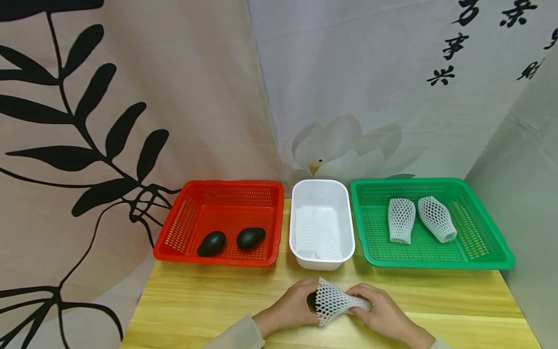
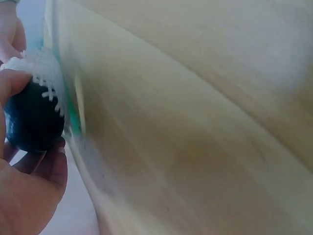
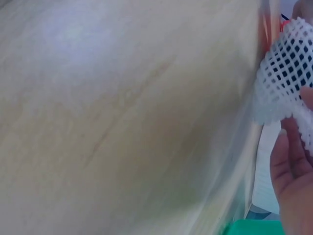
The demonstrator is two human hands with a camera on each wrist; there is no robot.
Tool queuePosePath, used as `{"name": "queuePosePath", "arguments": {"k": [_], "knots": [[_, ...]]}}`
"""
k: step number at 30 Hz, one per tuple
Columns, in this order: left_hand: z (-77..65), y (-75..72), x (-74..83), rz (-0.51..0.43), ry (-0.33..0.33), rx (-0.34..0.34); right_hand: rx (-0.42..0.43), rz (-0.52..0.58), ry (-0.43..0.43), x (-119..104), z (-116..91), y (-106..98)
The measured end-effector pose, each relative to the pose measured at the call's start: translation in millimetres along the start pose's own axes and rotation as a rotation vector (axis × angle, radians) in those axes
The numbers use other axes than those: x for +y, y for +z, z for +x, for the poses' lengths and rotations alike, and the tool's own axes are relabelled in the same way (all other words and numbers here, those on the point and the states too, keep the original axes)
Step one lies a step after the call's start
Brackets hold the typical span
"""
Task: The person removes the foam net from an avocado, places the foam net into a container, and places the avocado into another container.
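Note:
Over the near part of the wooden table, my left hand [image 1: 296,305] grips a dark avocado [image 2: 34,117] by its rounded end, thumb on one side and fingers on the other. A white foam net sleeve [image 1: 333,300] covers the avocado's far end, its open edge spread around the fruit. My right hand [image 1: 381,310] pinches the narrow, gathered end of that sleeve. In the right wrist view, dark skin shows through the stretched mesh [image 3: 293,63].
A red basket [image 1: 174,237] at back left holds two dark avocados [image 1: 231,241]. The white bin [image 1: 322,264] in the middle has white netting at its bottom. In the green basket [image 1: 440,264] at right lie two netted pieces [image 1: 401,220]. A printed cloth [image 1: 209,97] hangs behind.

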State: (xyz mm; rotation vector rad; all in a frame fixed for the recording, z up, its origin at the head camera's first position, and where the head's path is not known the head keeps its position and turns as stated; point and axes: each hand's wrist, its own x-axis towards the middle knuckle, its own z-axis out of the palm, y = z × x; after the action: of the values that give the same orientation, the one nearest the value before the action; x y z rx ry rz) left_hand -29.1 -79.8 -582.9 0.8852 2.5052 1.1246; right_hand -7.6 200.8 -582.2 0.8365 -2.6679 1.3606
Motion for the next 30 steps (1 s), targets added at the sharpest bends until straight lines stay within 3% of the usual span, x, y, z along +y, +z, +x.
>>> {"name": "queuePosePath", "arguments": {"k": [4, 9, 12, 21, 30], "knots": [[-5.4, -7.4, 0.3, -0.033, -0.034, 0.022, 0.028, -0.003, -0.001, 0, -1, -4], [-11.3, -17.0, -2.6, -0.115, 0.024, 0.087, 0.057, 0.003, 0.000, -4, -2, -8], [-15.6, -23.4, -2.0, -0.151, 0.020, 0.120, 0.074, 0.008, 0.002, -6, -2, -10], [-24.7, -40.4, 3.7, -0.166, -0.038, 0.217, 0.138, -0.006, -0.034, -11, -1, -14], [-30.3, -57.2, 3.1, -0.144, 0.018, 0.280, 0.192, 0.016, -0.069, -22, 4, -23]]}}
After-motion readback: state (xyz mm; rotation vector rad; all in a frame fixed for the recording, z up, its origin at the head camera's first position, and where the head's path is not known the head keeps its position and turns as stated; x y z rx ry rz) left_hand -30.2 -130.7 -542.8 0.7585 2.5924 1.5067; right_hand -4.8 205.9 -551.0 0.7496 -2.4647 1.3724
